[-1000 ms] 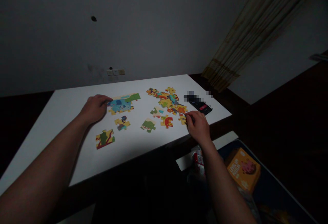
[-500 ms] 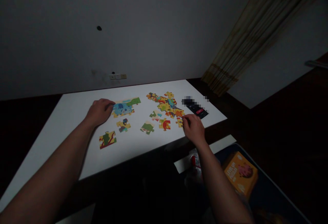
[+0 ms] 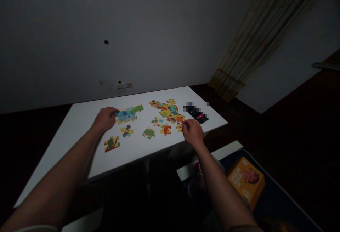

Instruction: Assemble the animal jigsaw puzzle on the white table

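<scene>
My left hand (image 3: 106, 118) rests at the left end of a joined puzzle section (image 3: 127, 115), blue with animals and a green strip, its closed fingers gripping that edge. Below lie a loose yellow piece (image 3: 126, 131) and a green-and-red corner piece (image 3: 112, 143). My right hand (image 3: 193, 131) is at the table's front side, its thumb and fingers closed around the right edge of a yellow puzzle piece (image 3: 179, 127), which they partly hide. Just beyond is a heap of overlapping puzzle pieces (image 3: 166, 112). A red-patterned piece (image 3: 165, 129) and a green piece (image 3: 148, 133) lie to its left.
A black phone (image 3: 197, 113), partly pixelated, lies on the white table (image 3: 148, 152) right of the heap. An orange puzzle box (image 3: 245, 180) sits on a dark blue surface at lower right. Behind the table stands a wall with sockets (image 3: 124, 85); a curtain (image 3: 239, 55) hangs right.
The view has shifted slightly, so the table and hands appear displaced. Both hands keep about the same places beside the puzzle section and the yellow piece.
</scene>
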Action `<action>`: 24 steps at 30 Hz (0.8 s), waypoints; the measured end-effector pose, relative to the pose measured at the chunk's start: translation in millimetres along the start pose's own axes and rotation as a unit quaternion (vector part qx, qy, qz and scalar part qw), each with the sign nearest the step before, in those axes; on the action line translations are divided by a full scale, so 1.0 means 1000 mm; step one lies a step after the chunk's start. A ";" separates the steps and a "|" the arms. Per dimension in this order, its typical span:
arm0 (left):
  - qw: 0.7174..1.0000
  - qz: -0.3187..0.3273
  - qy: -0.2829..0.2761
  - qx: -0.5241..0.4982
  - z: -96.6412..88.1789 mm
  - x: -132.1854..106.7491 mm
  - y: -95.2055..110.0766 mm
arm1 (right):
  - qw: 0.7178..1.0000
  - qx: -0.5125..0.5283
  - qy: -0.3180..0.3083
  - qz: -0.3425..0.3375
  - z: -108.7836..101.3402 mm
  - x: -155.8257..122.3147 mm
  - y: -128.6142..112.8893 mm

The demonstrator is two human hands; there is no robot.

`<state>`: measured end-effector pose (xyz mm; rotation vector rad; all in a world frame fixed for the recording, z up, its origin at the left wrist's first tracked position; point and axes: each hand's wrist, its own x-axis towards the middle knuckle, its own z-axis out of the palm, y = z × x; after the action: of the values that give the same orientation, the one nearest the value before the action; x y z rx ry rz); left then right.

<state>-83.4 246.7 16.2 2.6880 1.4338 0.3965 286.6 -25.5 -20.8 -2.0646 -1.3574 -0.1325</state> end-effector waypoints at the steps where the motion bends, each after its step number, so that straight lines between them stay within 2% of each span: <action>1: 1.000 -0.005 -0.001 0.011 0.000 0.000 0.001 | 1.000 0.001 0.000 -0.001 0.000 0.000 0.000; 6: 0.999 -0.007 -0.012 0.035 0.000 0.001 0.001 | 1.000 0.001 -0.012 0.004 -0.005 0.002 -0.003; 10: 1.000 -0.002 -0.003 0.030 0.004 0.003 -0.002 | 0.999 -0.028 -0.042 -0.021 -0.003 0.021 -0.022; 13: 1.000 -0.001 0.004 0.028 0.006 0.002 -0.005 | 0.994 -0.054 -0.081 -0.044 0.006 0.045 -0.042; 17: 1.000 -0.004 0.009 0.027 0.008 0.001 -0.007 | 0.992 -0.088 -0.088 -0.033 0.025 0.069 -0.061; 21: 1.000 0.001 0.008 0.027 0.011 0.003 -0.012 | 0.992 -0.088 -0.081 -0.026 0.036 0.074 -0.064; 24: 1.000 0.008 0.019 0.021 0.016 0.005 -0.017 | 0.996 -0.046 -0.070 -0.001 0.030 0.071 -0.057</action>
<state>-90.2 261.1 -1.7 2.7409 1.4462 0.4257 262.8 61.2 11.2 -2.1842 -1.4627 -0.0526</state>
